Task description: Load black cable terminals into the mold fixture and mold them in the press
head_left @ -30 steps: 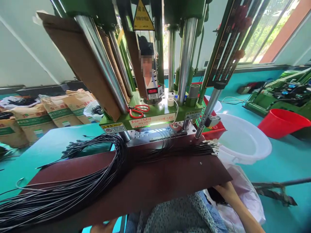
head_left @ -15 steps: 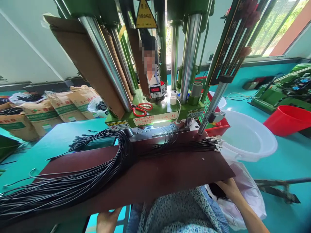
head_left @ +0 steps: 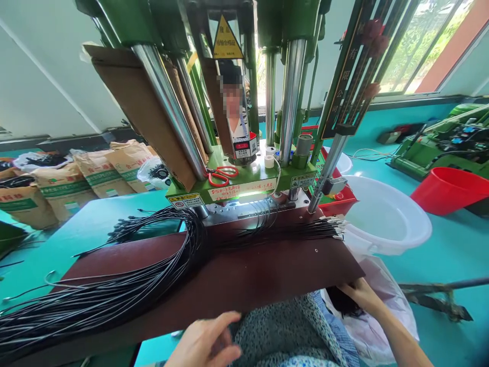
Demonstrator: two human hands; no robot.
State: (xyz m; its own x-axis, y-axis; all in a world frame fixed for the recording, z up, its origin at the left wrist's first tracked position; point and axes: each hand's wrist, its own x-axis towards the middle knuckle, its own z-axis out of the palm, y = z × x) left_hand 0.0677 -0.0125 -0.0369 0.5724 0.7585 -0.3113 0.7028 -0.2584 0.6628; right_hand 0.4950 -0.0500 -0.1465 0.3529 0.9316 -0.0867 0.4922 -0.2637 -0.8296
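My left hand (head_left: 208,340) is over my lap, just below the front edge of a brown board (head_left: 263,285). Its thumb and fingers are apart and nothing shows in them. At the board's right front corner is my right hand (head_left: 361,294), its fingers partly hidden by the edge, so their grip does not show. Beneath it a white plastic bag (head_left: 385,316) holds a dark mass. On the board lies a large bundle of black cables (head_left: 153,285), looped at the left. More cables with pale ends (head_left: 336,227) lie at the right, and several thin strands run into the press (head_left: 244,191).
Red-handled scissors (head_left: 222,176) lie on the green press ledge. A white tub (head_left: 385,214) and red bucket (head_left: 451,191) stand at the right. Paper sacks (head_left: 64,183) line the left wall. A cardboard sheet (head_left: 141,112) leans on the press columns.
My left hand has come up from below the board's front edge and moved right, over my lap, its fingers now apart. My right hand has stayed near the board's corner. The camera view shifted slightly.
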